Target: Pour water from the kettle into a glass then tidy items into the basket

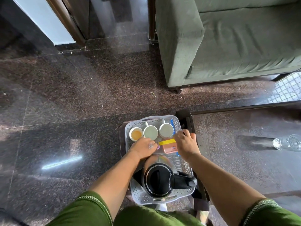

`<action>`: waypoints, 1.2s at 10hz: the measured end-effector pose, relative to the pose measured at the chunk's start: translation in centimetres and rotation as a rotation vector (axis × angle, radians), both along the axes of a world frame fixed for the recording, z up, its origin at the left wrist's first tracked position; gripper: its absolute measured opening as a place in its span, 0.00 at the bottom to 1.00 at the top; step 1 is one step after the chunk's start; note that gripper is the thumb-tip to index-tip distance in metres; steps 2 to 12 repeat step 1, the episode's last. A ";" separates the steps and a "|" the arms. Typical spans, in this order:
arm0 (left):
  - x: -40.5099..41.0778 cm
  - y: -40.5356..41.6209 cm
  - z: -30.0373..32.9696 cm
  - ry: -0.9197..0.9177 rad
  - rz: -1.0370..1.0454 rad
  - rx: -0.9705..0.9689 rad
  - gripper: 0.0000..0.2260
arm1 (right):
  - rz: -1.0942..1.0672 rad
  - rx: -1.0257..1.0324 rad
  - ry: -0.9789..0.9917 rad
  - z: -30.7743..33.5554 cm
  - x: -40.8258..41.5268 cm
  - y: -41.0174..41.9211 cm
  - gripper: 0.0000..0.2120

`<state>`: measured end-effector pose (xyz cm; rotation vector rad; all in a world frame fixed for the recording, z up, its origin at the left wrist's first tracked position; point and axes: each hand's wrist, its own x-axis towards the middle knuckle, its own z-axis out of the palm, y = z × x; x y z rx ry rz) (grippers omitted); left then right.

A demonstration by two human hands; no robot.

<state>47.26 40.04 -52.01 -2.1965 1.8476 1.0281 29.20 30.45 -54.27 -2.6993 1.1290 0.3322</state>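
Observation:
A white perforated basket [184, 163] stands on a dark stool beside the table. Inside it the black-lidded kettle [158, 179] sits at the near end, with three pale cups [150, 131] in a row at the far end. A pink box with a yellow lid [168, 146] lies between them. My left hand [143, 146] is inside the basket next to the box, fingers curled down and tips hidden. My right hand [185, 141] curls its fingers over the basket's right rim. A clear glass [288, 142] stands on the table to the right, apart from both hands.
A dark-framed glass-topped table [244, 128] reaches in from the right, touching the stool. A green sofa [228, 46] stands beyond it. Polished dark granite floor [65, 111] spreads left and ahead. A wall corner and a doorway are at the far left.

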 end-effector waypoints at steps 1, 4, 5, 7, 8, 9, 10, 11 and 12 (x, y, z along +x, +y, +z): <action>0.1 0.7 1.1 -0.091 -0.073 -0.056 0.13 | -0.051 0.024 0.006 0.8 0.2 0.4 0.12; 0.1 0.7 1.1 -0.091 -0.073 -0.056 0.13 | -0.051 0.024 0.006 0.8 0.2 0.4 0.12; 0.1 0.7 1.1 -0.091 -0.073 -0.056 0.13 | -0.051 0.024 0.006 0.8 0.2 0.4 0.12; 0.1 0.7 1.1 -0.091 -0.073 -0.056 0.13 | -0.051 0.024 0.006 0.8 0.2 0.4 0.12; 0.1 0.7 1.1 -0.091 -0.073 -0.056 0.13 | -0.051 0.024 0.006 0.8 0.2 0.4 0.12; 0.1 0.7 1.1 -0.091 -0.073 -0.056 0.13 | -0.051 0.024 0.006 0.8 0.2 0.4 0.12; 0.1 0.7 1.1 -0.091 -0.073 -0.056 0.13 | -0.051 0.024 0.006 0.8 0.2 0.4 0.12; 0.1 0.7 1.1 -0.091 -0.073 -0.056 0.13 | -0.051 0.024 0.006 0.8 0.2 0.4 0.12; 0.1 0.7 1.1 -0.091 -0.073 -0.056 0.13 | -0.051 0.024 0.006 0.8 0.2 0.4 0.12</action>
